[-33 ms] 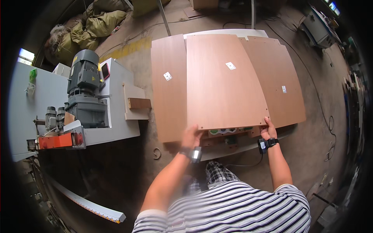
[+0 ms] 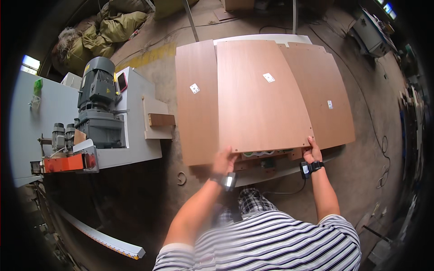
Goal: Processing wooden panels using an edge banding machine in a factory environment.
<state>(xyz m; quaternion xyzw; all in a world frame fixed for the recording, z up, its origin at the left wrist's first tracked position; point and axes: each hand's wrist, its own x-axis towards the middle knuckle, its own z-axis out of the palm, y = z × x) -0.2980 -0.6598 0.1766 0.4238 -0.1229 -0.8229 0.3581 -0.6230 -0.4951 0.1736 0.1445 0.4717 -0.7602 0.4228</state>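
Note:
A light-brown wood-grain panel (image 2: 262, 104) with a slanted right side lies over the other boards, a white label on it and small holes near its near edge. My left hand (image 2: 224, 161), slightly blurred, grips its near left corner. At the near right corner my right hand (image 2: 312, 151) holds on, thumb on top and fingers partly hidden below the edge. Under the panel's near edge, green and white round shapes show in part. A left-hand board (image 2: 196, 108) and a right-hand board (image 2: 332, 117), both labelled, lie on either side.
On the left stands a machine with a grey motor (image 2: 97, 86), an orange guard (image 2: 65, 164) and a phone (image 2: 122, 82) on its light top. Stuffed sacks (image 2: 122, 29) lie at the far left. A cable (image 2: 368, 106) runs along the floor at right.
The near left corner of the panel has shifted very slightly to the right together with my left hand. My right hand keeps its place at the other corner.

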